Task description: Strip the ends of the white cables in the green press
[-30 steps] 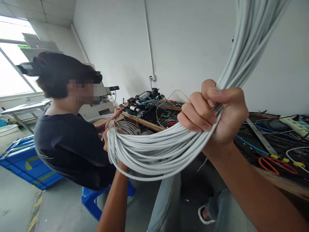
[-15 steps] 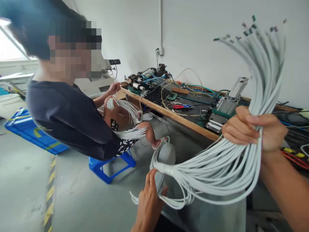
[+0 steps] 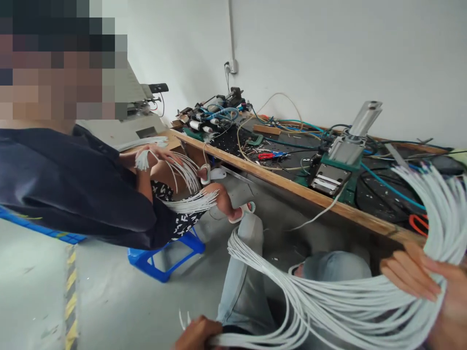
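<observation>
A thick bundle of white cables (image 3: 328, 296) stretches in a loop across the lower right and over my jeans-clad knee. My right hand (image 3: 419, 277) is closed around it near one end, where the cut tips with dark cores fan upward. At the bottom edge, my left hand (image 3: 200, 333) is closed around the lower part of the same bundle, and a few cable tips poke out past it on the left. The fingers of my left hand are partly hidden by the frame edge.
A co-worker in a dark shirt (image 3: 83, 184) sits at left on a blue stool (image 3: 146, 262) with more white cables (image 3: 193, 201) on the lap. A wood-edged bench (image 3: 262, 175) holds a pneumatic fixture (image 3: 339, 155), red-handled pliers (image 3: 268, 155) and tangled hoses.
My right hand has lowered with the cables and moved right. My left hand has gone from the bundle's gathered middle down and left, closing round its lower part. The co-worker's raised hand has dropped.
</observation>
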Demonstrator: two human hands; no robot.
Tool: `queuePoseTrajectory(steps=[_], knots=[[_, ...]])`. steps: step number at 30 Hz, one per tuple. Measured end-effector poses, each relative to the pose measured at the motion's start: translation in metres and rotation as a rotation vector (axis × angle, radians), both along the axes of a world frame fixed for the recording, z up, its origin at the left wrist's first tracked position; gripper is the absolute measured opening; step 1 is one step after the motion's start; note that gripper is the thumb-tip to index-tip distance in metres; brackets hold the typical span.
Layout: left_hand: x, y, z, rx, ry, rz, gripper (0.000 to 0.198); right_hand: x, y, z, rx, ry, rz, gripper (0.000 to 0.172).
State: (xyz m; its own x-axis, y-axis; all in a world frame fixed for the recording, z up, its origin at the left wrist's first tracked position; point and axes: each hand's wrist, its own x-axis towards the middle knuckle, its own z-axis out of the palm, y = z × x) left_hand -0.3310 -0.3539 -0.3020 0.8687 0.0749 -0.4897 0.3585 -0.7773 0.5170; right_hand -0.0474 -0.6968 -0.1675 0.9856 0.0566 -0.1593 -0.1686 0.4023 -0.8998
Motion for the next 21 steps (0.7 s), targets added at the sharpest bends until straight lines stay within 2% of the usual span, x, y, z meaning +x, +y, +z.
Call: queuePoseTrajectory(steps=[2, 5, 8, 10, 11, 12, 14, 16, 17, 19, 21], knots=[[0.005, 0.022, -0.007, 0.095, 0.01, -0.008, 0.012, -0.023, 0.001, -0.036, -0.007, 0.054, -0.022, 0.032], [0.014, 0.046, -0.029, 0.211, 0.06, -0.03, 0.021, -0.061, 0.011, -0.079, 0.055, 0.141, 0.007, 0.033], [0.017, 0.057, -0.052, 0.23, 0.134, -0.085, 0.043, -0.086, 0.014, -0.102, 0.178, 0.193, 0.025, 0.038], [0.018, 0.061, -0.055, 0.203, 0.196, -0.126, 0.07, -0.092, 0.007, -0.11, 0.271, 0.246, 0.008, 0.04], [0.021, 0.063, -0.051, 0.192, 0.217, -0.134, 0.08, -0.092, 0.002, -0.114, 0.311, 0.275, -0.013, 0.04], [0.027, 0.065, -0.044, 0.188, 0.222, -0.128, 0.082, -0.091, -0.003, -0.117, 0.34, 0.31, -0.026, 0.041], [0.05, 0.067, -0.021, 0.198, 0.161, -0.082, 0.064, -0.089, -0.009, -0.122, 0.368, 0.364, -0.05, 0.043], [0.085, 0.06, 0.008, 0.19, 0.02, -0.026, 0.048, -0.087, -0.008, -0.125, 0.376, 0.384, -0.059, 0.043], [0.105, 0.05, 0.021, 0.155, -0.057, -0.014, 0.048, -0.086, -0.006, -0.125, 0.38, 0.379, -0.057, 0.042], [0.143, 0.016, 0.038, 0.024, -0.192, -0.037, 0.047, -0.083, 0.002, -0.124, 0.396, 0.348, -0.042, 0.04], [0.172, -0.035, 0.04, -0.148, -0.241, -0.147, 0.053, -0.08, 0.012, -0.122, 0.402, 0.299, -0.026, 0.039]])
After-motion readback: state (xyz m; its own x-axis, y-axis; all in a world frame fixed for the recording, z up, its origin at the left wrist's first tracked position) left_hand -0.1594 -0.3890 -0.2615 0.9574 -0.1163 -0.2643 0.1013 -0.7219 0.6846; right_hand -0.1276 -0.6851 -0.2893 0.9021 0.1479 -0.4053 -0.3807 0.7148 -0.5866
